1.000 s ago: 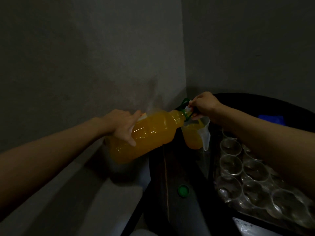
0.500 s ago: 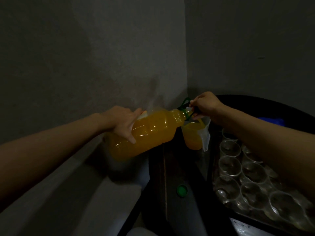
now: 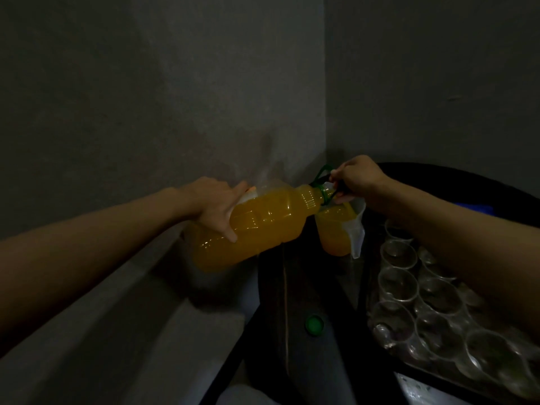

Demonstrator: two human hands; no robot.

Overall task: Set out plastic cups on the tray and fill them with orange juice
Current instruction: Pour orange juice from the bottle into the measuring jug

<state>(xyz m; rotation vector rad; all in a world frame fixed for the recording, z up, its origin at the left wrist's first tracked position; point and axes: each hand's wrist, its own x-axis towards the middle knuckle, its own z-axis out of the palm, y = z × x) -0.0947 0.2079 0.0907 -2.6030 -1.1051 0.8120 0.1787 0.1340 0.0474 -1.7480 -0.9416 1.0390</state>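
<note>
A big plastic bottle of orange juice (image 3: 263,226) lies tilted, its neck over a clear plastic jug (image 3: 340,229) that is partly full of juice. My left hand (image 3: 217,204) holds the bottle's base end. My right hand (image 3: 358,178) grips the green carry handle at the bottle's neck. Several clear plastic cups (image 3: 399,283) stand empty and close together on a tray (image 3: 420,384) at the right. My right forearm hides some of the cups.
The bottle's green cap (image 3: 314,325) lies on the dark round table (image 3: 304,287) left of the tray. A blue object (image 3: 474,209) sits at the table's far side. Grey walls meet in a corner just behind the bottle, with a ledge at the left.
The bottle's base end has risen a little, so the bottle lies flatter. The juice level in the jug looks higher. Both hands keep their hold.
</note>
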